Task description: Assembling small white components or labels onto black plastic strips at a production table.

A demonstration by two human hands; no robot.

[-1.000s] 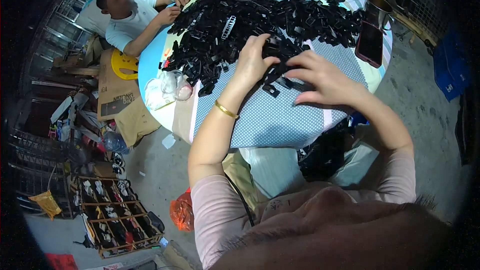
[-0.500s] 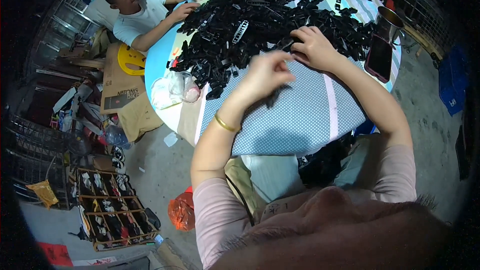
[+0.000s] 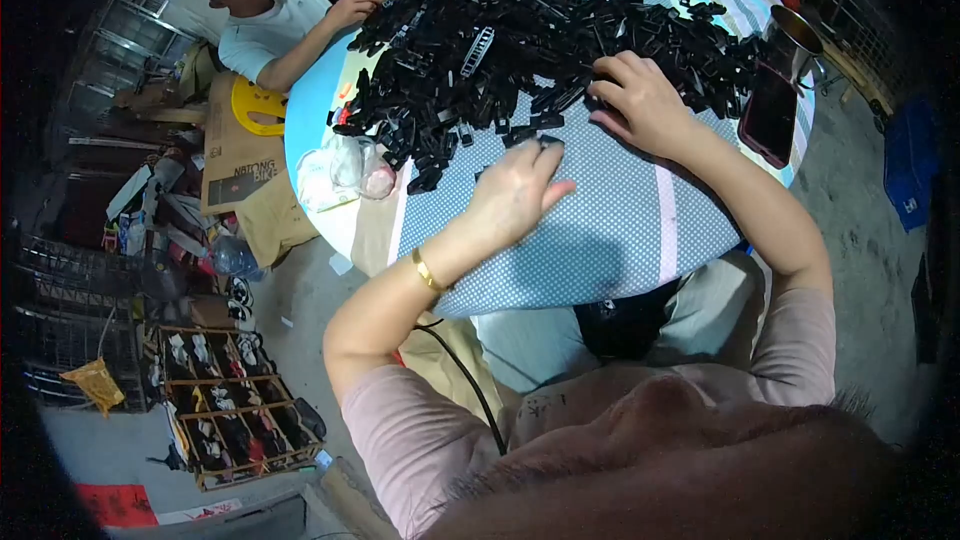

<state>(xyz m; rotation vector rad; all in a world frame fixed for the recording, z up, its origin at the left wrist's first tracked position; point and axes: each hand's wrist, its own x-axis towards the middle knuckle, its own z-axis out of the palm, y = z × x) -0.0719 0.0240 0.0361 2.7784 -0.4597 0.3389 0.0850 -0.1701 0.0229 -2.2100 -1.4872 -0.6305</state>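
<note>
A big heap of small black plastic parts [image 3: 540, 20] covers the far half of a round table with a blue dotted cloth [image 3: 600, 240]. My right hand [image 3: 645, 105] lies at the heap's near edge, fingers curled down over a few black parts. My left hand [image 3: 515, 190] rests flat on the cloth with its fingers stretched out. Its fingertips touch a loose black part [image 3: 545, 142] just in front of the heap. A gold bracelet [image 3: 428, 270] is on my left wrist.
Another person in a white shirt [image 3: 270, 25] works at the table's far left. A dark phone [image 3: 770, 115] and a metal cup [image 3: 795, 35] are at the right rim, clear plastic bags [image 3: 360, 165] at the left. On the floor are a yellow stool [image 3: 255, 105], cardboard [image 3: 235, 155] and a shoe rack [image 3: 230, 410].
My hands were together over one part at the heap's edge. The right hand has moved up and right into the heap; the left has drawn back and flattened on the cloth.
</note>
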